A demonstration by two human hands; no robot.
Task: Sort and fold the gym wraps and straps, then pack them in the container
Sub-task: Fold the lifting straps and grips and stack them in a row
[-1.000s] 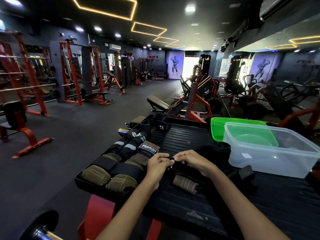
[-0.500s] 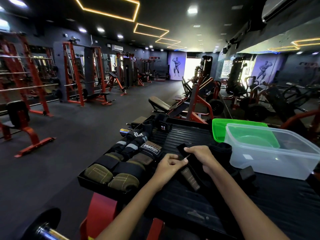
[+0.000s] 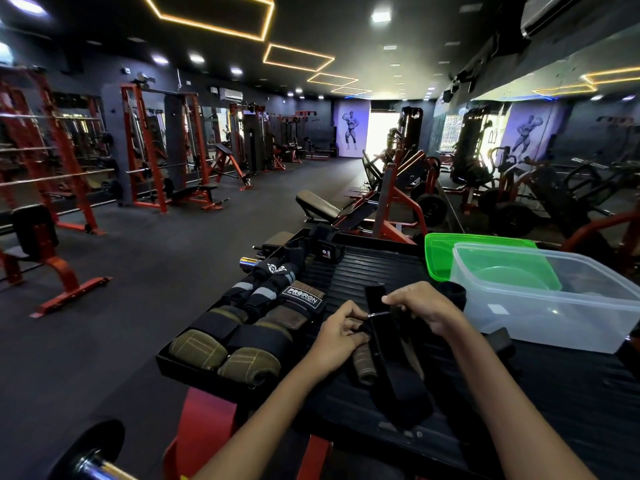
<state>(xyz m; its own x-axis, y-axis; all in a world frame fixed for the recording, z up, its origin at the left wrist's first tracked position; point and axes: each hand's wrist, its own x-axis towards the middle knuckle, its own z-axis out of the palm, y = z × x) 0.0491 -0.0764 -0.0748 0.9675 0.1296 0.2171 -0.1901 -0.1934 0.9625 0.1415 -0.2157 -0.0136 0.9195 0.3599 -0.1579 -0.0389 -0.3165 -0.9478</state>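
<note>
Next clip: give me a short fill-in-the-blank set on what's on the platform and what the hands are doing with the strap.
1. Both hands, left hand and right hand, hold a ____ strap by its metal ring.
2. The clear container holds ____ wraps so far.
3. The lid behind the container is ____.
4. The white label on one of the rolled wraps reads ____.

Missing words: black; no; green; PROIRON

Dim gym, glaring doorway (image 3: 382, 133), wide-angle bending at the edges.
</note>
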